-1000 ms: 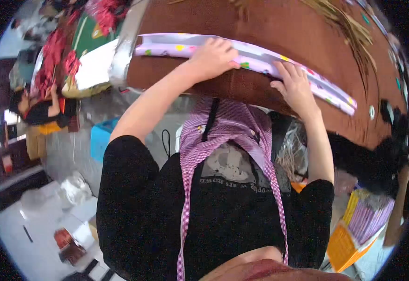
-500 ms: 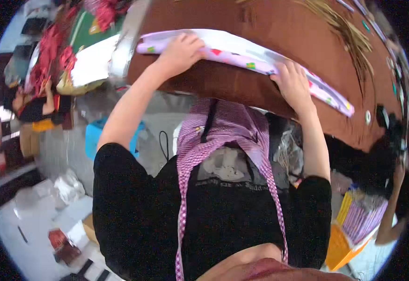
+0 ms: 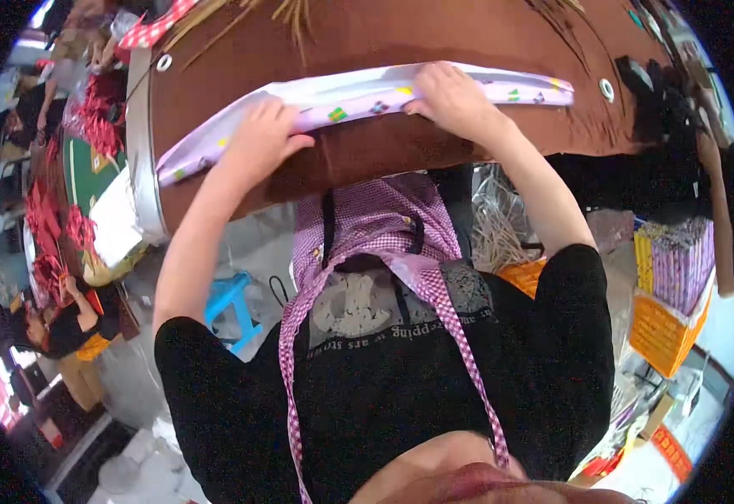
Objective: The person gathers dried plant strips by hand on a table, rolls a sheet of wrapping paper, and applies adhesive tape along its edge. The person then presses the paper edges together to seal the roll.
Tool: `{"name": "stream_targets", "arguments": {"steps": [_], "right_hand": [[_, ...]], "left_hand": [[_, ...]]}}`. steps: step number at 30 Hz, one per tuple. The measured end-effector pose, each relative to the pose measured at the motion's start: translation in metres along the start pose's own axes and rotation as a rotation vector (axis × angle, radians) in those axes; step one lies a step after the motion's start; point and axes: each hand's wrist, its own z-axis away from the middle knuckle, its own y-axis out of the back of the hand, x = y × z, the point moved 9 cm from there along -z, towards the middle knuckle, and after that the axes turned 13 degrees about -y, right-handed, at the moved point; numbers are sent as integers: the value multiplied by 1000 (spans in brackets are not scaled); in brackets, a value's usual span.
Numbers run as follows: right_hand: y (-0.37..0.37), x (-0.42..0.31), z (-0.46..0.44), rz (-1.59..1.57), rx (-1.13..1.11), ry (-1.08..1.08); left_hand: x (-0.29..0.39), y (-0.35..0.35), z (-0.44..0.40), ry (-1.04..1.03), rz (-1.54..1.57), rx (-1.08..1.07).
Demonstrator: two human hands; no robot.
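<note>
Under both hands (image 3: 260, 139) (image 3: 451, 96), folded lilac sheet (image 3: 354, 110), ends jutting beyond; whether gripped, cannot tell.

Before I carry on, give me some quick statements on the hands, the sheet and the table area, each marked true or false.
1. The left hand and right hand both touch the lilac patterned sheet. True.
2. The sheet is spread out fully flat. False: it is folded or rolled into a long, narrow strip.
3. The cloth under the sheet is green. False: the cloth is brown.
4. A blue stool stands on the floor near the left arm. True.
5. The right hand grips a white ring. False: the white ring lies past the sheet's right end, apart from the hand.
</note>
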Motion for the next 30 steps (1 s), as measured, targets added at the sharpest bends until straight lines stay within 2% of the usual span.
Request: {"name": "stream_targets", "arguments": {"steps": [1, 2, 3, 4, 6, 7, 9, 10, 13, 14, 16, 18, 19, 20, 22, 24, 26, 28, 30], "right_hand": [[4, -12, -3, 30, 3, -5], [-1, -21, -9, 49, -120, -21], [1, -21, -8, -7, 20, -6], [5, -19, -12, 22, -99, -103], [15, -16, -9, -42, -38, 23], [30, -2, -8, -20, -22, -15], [43, 19, -4, 7, -267, -84], [58, 30, -3, 7, -87, -77], [65, 48, -10, 70, -73, -151], [66, 57, -14, 59, -55, -203], [67, 48, -18, 109, -31, -161], [64, 39, -24, 115, -73, -125], [70, 28, -26, 18, -33, -70], [75, 24, -27, 17, -24, -68], [65, 22, -27, -7, -262, -108], [65, 24, -24, -18, -299, -106], [47, 29, -22, -61, -481, -68], [46, 32, -20, -52, -523, -63], [48, 43, -24, -39, -468, -134]], "left_hand": [[9, 0, -16, -68, 94, 102], [15, 0, -31, -109, 95, 107], [14, -7, -46, -47, 102, 33], [15, -15, -59, 8, 108, -41], [17, -9, -62, -54, -48, -13], [21, -1, -63, -90, -141, 0], [8, 18, -58, -141, -292, 34], [15, 39, -58, -135, -415, 96], [18, 53, -56, -116, -474, 88], [12, 56, -56, -83, -466, 72], [7, 62, -62, -52, -466, 64], [13, 54, -69, -57, -191, -17], [22, 53, -77, -66, -55, 9], [25, 53, -77, -57, -23, 143], [20, 49, -78, 4, -159, 104], [24, 47, -80, -22, -200, 87], [28, 45, -85, -36, -245, 69], [35, 46, -90, -91, -180, 111], [26, 41, -92, -52, -121, 77]]}}
